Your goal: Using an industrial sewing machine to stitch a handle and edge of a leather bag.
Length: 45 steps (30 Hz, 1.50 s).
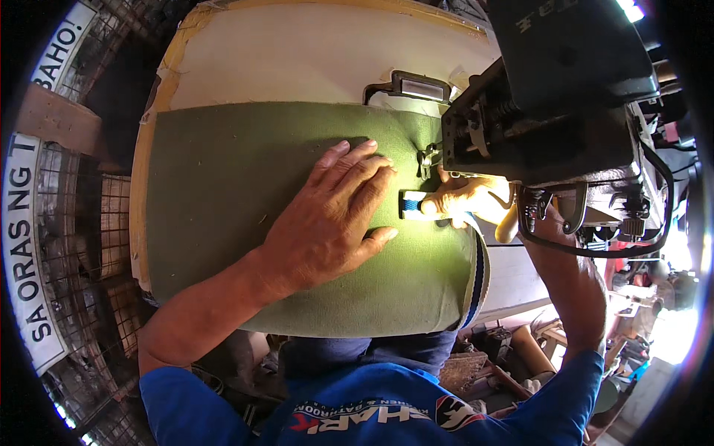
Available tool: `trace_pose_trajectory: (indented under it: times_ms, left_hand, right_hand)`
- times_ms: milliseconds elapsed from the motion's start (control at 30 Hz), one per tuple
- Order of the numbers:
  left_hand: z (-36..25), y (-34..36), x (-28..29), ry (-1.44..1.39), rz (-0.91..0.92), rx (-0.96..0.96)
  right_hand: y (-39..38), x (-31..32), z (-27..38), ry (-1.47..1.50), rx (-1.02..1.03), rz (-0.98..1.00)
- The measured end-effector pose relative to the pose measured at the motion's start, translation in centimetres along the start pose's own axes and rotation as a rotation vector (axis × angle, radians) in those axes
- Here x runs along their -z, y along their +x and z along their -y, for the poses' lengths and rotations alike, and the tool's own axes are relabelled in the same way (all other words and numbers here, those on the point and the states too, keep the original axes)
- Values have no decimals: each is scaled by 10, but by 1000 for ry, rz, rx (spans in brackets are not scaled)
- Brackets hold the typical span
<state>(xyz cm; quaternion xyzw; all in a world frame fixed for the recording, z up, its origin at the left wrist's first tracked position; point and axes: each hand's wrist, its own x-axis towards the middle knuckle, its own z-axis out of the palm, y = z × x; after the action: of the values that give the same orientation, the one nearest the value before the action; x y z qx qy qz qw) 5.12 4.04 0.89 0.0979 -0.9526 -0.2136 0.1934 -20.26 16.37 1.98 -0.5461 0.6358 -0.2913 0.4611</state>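
Note:
A sheet of green canvas-like fabric (223, 186) covers the near part of the work table. My left hand (331, 215) lies flat on it, fingers stretched out toward the machine's needle area. At the right, my right hand (476, 199) pinches a blue-and-white webbing strap (410, 206) near its end and holds it against the fabric. The strap's other part hangs over the table's right front edge. Just beyond the strap end stands the presser foot (427, 160) of a dark sewing machine (550, 126). Some right-hand fingers are hidden under the strap and hand.
The machine head overhangs the right side, with a black cable (639, 249) looping below it. Behind the fabric is the pale tabletop (312, 52) with a taped edge and a dark metal frame piece (420, 86). Wire mesh (115, 215) and signs line the left.

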Motion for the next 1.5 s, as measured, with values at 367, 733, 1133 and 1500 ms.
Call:
trace_pose_trajectory:
  times_ms: [367, 733, 1133, 1500]
  left_hand:
    - [2, -1, 0, -45, -14, -6]
    - [-5, 0, -2, 47, 10, -256]
    - [-13, 10, 2, 96, 37, -298]
    - [-28, 23, -8, 80, -19, -256]
  right_hand:
    - [4, -2, -1, -4, -7, 3]
    - [5, 0, -5, -13, 43, -33]
    - [-23, -18, 5, -310, 343, -400]
    - [-29, -32, -3, -706, 427, -404]
